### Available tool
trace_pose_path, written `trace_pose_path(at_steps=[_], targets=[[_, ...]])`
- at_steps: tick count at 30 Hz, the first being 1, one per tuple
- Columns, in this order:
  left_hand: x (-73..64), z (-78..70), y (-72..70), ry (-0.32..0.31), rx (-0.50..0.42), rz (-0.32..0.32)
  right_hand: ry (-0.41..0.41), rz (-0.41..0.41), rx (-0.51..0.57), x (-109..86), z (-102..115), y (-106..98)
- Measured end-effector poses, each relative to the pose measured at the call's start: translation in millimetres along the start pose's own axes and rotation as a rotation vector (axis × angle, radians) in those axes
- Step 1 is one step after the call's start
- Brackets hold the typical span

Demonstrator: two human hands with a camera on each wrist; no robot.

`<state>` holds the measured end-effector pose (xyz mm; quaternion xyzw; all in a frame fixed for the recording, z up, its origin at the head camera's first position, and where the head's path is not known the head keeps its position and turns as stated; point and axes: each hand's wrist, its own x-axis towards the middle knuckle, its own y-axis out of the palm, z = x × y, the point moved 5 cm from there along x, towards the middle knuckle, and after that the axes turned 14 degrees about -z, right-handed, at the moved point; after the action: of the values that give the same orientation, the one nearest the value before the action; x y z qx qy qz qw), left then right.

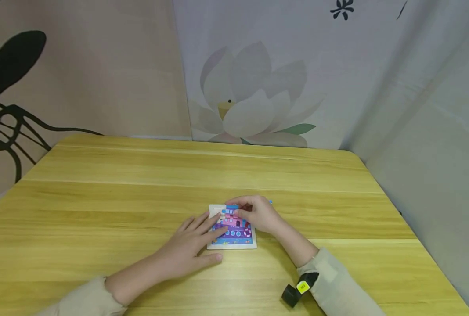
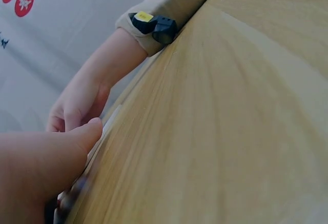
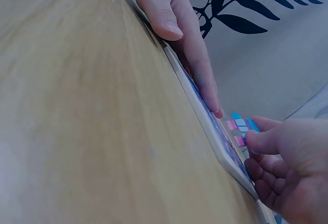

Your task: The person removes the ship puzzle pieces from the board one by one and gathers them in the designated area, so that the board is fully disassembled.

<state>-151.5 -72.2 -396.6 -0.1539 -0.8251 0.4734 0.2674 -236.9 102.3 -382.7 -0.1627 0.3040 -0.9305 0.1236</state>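
A small jigsaw puzzle (image 1: 234, 240) in a white frame lies on the table, showing a pink and purple ship above blue water. My left hand (image 1: 187, 250) lies with its fingers spread and fairly straight, the fingertips resting on the puzzle's left side. Between thumb and index finger, my right hand (image 1: 260, 214) pinches a blue, pink and purple puzzle piece (image 3: 241, 125) over the top of the picture. In the right wrist view that piece stands tilted up from the frame. The right hand covers the frame's upper right corner. The left wrist view hides most of the puzzle.
The wooden table (image 1: 120, 184) extends around the puzzle to a curtain (image 1: 258, 87) printed with a flower at the back. A bit of something blue (image 1: 271, 202) shows just behind the right hand. A black wrist camera (image 1: 291, 295) is strapped to the right sleeve.
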Motion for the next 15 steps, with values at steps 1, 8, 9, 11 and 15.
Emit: trace_pose_path(at_steps=[1,8,9,11,15], targets=[[0.2,0.1,0.3,-0.001,-0.001,-0.002,0.000,0.001,0.008,0.2,0.0,-0.4],[0.9,-0.6,-0.6,-0.010,0.003,-0.001,0.017,-0.007,0.104,2.6,-0.8,-12.1],[0.9,-0.7,-0.9,-0.007,0.003,-0.003,0.015,-0.014,0.116,3.1,-0.9,-14.8],[0.7,-0.7,-0.5,-0.005,0.011,0.000,0.022,-0.031,0.135,3.7,-1.7,-21.0],[0.0,-0.4,0.6,0.000,0.031,0.008,0.047,-0.070,0.149,2.4,-6.9,-35.1]])
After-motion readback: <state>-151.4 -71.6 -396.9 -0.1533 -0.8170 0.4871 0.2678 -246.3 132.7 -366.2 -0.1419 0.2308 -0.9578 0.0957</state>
